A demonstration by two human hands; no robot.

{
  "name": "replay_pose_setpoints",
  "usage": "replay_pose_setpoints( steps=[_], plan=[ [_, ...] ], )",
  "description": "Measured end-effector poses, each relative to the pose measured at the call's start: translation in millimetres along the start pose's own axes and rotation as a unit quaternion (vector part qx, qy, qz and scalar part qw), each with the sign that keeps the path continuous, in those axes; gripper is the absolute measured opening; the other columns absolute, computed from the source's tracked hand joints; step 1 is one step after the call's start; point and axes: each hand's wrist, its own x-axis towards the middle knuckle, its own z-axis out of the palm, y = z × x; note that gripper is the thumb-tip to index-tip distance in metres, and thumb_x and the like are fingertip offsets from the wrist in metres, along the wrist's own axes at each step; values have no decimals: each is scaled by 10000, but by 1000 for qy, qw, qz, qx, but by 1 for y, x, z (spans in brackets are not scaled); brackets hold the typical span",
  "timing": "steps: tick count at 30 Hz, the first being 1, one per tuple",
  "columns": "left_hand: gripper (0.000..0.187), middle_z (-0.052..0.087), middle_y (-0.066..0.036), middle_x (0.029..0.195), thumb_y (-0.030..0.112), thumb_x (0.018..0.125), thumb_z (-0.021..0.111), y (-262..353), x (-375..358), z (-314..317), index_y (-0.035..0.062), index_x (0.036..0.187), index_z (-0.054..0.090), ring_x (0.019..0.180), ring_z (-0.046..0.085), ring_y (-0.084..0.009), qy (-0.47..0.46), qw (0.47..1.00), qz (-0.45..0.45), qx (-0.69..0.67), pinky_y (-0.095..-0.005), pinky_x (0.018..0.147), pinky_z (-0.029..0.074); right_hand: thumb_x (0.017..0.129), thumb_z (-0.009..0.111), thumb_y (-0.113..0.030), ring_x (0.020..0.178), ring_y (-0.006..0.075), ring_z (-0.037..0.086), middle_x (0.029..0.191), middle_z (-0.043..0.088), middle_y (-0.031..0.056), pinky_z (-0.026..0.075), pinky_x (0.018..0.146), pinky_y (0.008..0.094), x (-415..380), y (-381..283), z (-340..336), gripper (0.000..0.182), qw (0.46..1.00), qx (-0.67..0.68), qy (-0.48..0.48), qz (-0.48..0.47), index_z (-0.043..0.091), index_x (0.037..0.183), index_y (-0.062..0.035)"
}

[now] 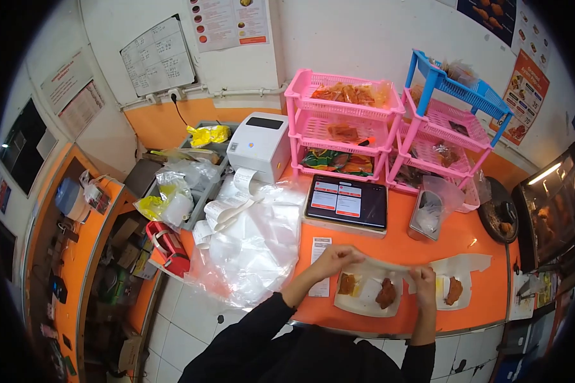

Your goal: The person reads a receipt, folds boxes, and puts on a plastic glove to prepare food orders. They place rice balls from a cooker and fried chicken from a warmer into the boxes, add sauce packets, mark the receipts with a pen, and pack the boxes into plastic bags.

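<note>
An open paper food box [368, 300] lies on the orange counter, holding a piece of fried chicken [386, 293] and a smaller brown item at its left. My left hand [340, 258] is closed at the box's upper left edge, fingers pinched on its raised lid flap. At the upper right side of the same box, my right hand [422, 278] is closed on the flap's other end. Just right of it, a second open box [463, 281] holds another chicken piece [453, 290]. A printed receipt [319, 287] lies left of the first box.
Behind the boxes stand a tablet [346, 203], a metal container [424, 220] and pink racks [342, 121]. Left are clear plastic bags [262, 249], a label printer [258, 147] and a red pouch [167, 247]. A glass display case [549, 204] stands right.
</note>
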Motion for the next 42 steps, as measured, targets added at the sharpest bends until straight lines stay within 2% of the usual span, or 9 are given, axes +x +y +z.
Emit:
replay_pose_setpoints(
  steps=[2, 8, 13, 19, 24, 27, 29, 32, 42],
  plan=[
    [195, 555, -51, 1075, 191, 877, 620, 1, -22, 3, 60, 1021, 632, 1002, 498, -100, -30, 999, 37, 1, -257, 841, 422, 763, 681, -99, 1086, 201, 529, 1162, 585, 137, 433, 875, 310, -16, 10, -13, 132, 989, 37, -140, 5, 672, 860, -9],
    [303, 350, -111, 1345, 198, 884, 609, -12, -77, 37, 120, 1172, 552, 1277, 324, -218, -48, 999, -14, 21, -343, 1028, 325, 673, 683, 20, 1300, 250, 343, 1434, 335, 131, 259, 1079, 371, -76, 73, 5, 331, 971, 191, -141, -26, 647, 1000, -14],
    [447, 302, -87, 1318, 163, 903, 578, -30, -83, 37, 143, 1315, 409, 1341, 210, -213, -97, 993, -64, -8, -337, 1066, 295, 725, 641, 5, 1266, 227, 379, 1395, 369, 104, 305, 1049, 347, -80, 58, 11, 469, 976, 177, -119, 47, 533, 1180, -33],
    [484, 452, -96, 1252, 262, 935, 530, 17, -78, 48, 135, 1364, 346, 1201, 424, -197, 0, 990, -108, -87, -313, 1004, 352, 860, 569, -159, 987, 145, 474, 1183, 472, 45, 389, 869, 279, -62, -20, 10, 372, 993, -33, -103, 46, 472, 1211, -80],
    [515, 421, -128, 1285, 367, 934, 494, 24, -69, 46, 117, 1354, 333, 1225, 397, -224, -8, 976, -199, -86, -333, 996, 344, 873, 560, -276, 1114, 183, 437, 1210, 470, 65, 347, 956, 307, -63, -14, 6, 411, 989, -25, -110, 100, 469, 1219, -72],
    [618, 273, -212, 1367, 408, 922, 473, 4, -79, 50, 105, 1406, 239, 1306, 293, -297, -31, 991, -131, -4, -360, 1053, 273, 847, 553, -213, 1218, 212, 378, 1289, 429, 98, 296, 1019, 337, -75, -18, 8, 465, 990, -7, -108, 90, 431, 1273, -73],
    [680, -37, -213, 1495, 390, 933, 443, -10, -86, 48, 110, 1450, 101, 1391, 86, -328, -58, 993, -101, 13, -383, 1111, 153, 836, 538, -144, 1276, 224, 339, 1345, 398, 122, 276, 1039, 346, -83, -23, 11, 499, 990, 1, -118, 83, 401, 1311, -75],
    [673, -50, -186, 1507, 390, 962, 375, -15, -94, 44, 122, 1462, 12, 1394, 64, -325, -66, 993, -67, 76, -405, 1122, 125, 800, 541, -102, 1298, 245, 321, 1376, 363, 144, 239, 1068, 359, -95, -17, 15, 579, 988, 26, -128, 88, 354, 1346, -52],
    [634, 104, -219, 1491, 420, 970, 327, -25, -97, 31, 118, 1461, 62, 1293, 326, -393, -70, 924, -56, 372, -407, 1055, 315, 847, 573, -266, 1303, 415, 307, 1398, 322, 253, 261, 1054, 500, -103, 45, 15, 561, 911, -358, -74, -192, 404, 1341, -61]
  ],
)
